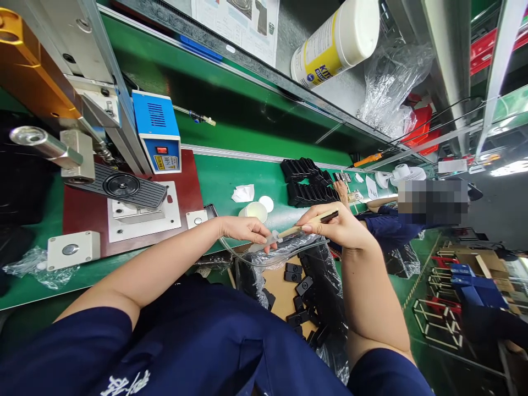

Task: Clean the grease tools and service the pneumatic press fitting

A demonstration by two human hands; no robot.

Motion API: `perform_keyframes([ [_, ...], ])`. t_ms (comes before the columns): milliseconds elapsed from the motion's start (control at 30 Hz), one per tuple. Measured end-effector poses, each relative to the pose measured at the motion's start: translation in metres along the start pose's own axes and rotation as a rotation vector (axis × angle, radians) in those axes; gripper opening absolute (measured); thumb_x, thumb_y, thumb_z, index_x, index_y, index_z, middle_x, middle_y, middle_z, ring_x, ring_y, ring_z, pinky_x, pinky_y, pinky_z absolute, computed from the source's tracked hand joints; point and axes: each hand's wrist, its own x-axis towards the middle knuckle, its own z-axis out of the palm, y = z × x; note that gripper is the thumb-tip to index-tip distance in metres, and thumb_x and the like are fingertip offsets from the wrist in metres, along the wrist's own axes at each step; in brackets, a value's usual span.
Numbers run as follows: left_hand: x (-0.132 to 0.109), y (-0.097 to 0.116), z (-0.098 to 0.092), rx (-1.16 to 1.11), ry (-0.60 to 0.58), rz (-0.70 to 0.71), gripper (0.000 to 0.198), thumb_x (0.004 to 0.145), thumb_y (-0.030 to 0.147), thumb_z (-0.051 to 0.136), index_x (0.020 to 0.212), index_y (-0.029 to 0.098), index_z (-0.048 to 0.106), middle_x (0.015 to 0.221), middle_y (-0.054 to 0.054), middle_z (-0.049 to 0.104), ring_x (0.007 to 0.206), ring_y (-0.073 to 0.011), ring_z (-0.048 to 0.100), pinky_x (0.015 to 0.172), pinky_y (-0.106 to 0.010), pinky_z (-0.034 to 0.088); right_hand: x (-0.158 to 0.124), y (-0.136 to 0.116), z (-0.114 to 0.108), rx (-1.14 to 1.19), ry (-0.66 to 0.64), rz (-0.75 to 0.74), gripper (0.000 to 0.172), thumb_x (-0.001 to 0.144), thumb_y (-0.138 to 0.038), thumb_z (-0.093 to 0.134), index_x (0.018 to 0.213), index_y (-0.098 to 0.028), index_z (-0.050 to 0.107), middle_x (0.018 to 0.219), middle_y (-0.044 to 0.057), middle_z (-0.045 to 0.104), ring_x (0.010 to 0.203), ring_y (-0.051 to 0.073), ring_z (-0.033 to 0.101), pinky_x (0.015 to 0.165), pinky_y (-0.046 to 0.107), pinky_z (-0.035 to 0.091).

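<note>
Left arm [165, 263]: slanting far and right, wrist slightly bent.
Left hand [246, 228]: fingertips clamped on a translucent piece [273, 237].
Right arm [369, 286]: forearm directed far, wrist bent leftward.
Right hand [344, 224]: thumb and fingers pinching a pale rod [290, 231].
Translucent piece: at the rod's left end, nearer than the bowl [241, 213].
</note>
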Motion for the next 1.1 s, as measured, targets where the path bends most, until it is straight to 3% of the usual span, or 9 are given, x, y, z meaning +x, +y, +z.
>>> perform_keyframes([
  [200,0.001,0.001,0.002,-0.057,-0.062,-0.004,0.051,0.083,0.056,0.057,0.108,0.013,0.068,0.1,-0.008,0.071,0.103,-0.0191,0.061,0.093,-0.025,0.043,0.006,0.006,-0.014,0.034,-0.258,-0.082,0.021,0.076,-0.032,0.074,0.084,-0.013,0.074,0.083,0.009,0.074,0.076,0.019,0.068,0.069,0.028,0.054],
  [300,0.002,0.0,0.003,-0.07,-0.062,0.002,0.051,0.084,0.055,0.056,0.11,0.013,0.067,0.1,-0.008,0.071,0.104,-0.0192,0.06,0.093,-0.025,0.043,0.006,0.001,-0.018,0.004,-0.312,-0.073,0.023,0.077,-0.034,0.072,0.087,-0.013,0.074,0.087,0.01,0.074,0.081,0.02,0.068,0.073,0.03,0.055],
  [400,0.001,-0.001,0.001,-0.058,-0.05,0.0,0.049,0.085,0.054,0.055,0.111,0.014,0.067,0.101,-0.008,0.071,0.105,-0.0186,0.06,0.095,-0.026,0.042,0.004,-0.004,-0.018,-0.006,-0.24,-0.029,0.026,0.076,-0.038,0.073,0.086,-0.014,0.075,0.087,0.01,0.074,0.081,0.021,0.068,0.073,0.032,0.055],
  [600,-0.001,0.001,-0.003,-0.036,-0.012,-0.01,0.046,0.085,0.054,0.055,0.106,0.015,0.069,0.106,-0.008,0.071,0.108,-0.0192,0.059,0.096,-0.026,0.041,-0.01,-0.012,-0.022,-0.025,0.083,0.004,0.026,0.07,-0.042,0.078,0.078,-0.018,0.075,0.076,0.008,0.073,0.068,0.019,0.065,0.06,0.028,0.052],
  [733,-0.001,0.003,-0.003,-0.021,0.01,-0.01,0.046,0.085,0.054,0.055,0.105,0.015,0.07,0.107,-0.008,0.071,0.106,-0.0189,0.06,0.092,-0.025,0.043,-0.015,-0.016,-0.019,-0.017,0.182,-0.001,0.025,0.069,-0.041,0.079,0.078,-0.018,0.075,0.073,0.007,0.072,0.062,0.018,0.063,0.055,0.028,0.049],
  [933,0.001,0.004,-0.004,-0.021,0.014,0.002,0.047,0.085,0.054,0.056,0.106,0.014,0.069,0.103,-0.009,0.071,0.102,-0.0183,0.061,0.089,-0.025,0.044,-0.003,-0.007,-0.001,-0.001,0.071,0.008,0.028,0.071,-0.042,0.077,0.08,-0.015,0.075,0.077,0.009,0.073,0.07,0.019,0.066,0.063,0.029,0.052],
  [1100,0.002,0.001,-0.004,-0.038,-0.047,0.007,0.048,0.084,0.053,0.056,0.109,0.014,0.069,0.106,-0.009,0.071,0.104,-0.0191,0.061,0.091,-0.024,0.044,0.004,0.004,-0.006,0.065,-0.111,-0.025,0.025,0.073,-0.038,0.076,0.08,-0.014,0.074,0.081,0.01,0.074,0.077,0.022,0.069,0.07,0.032,0.055],
])
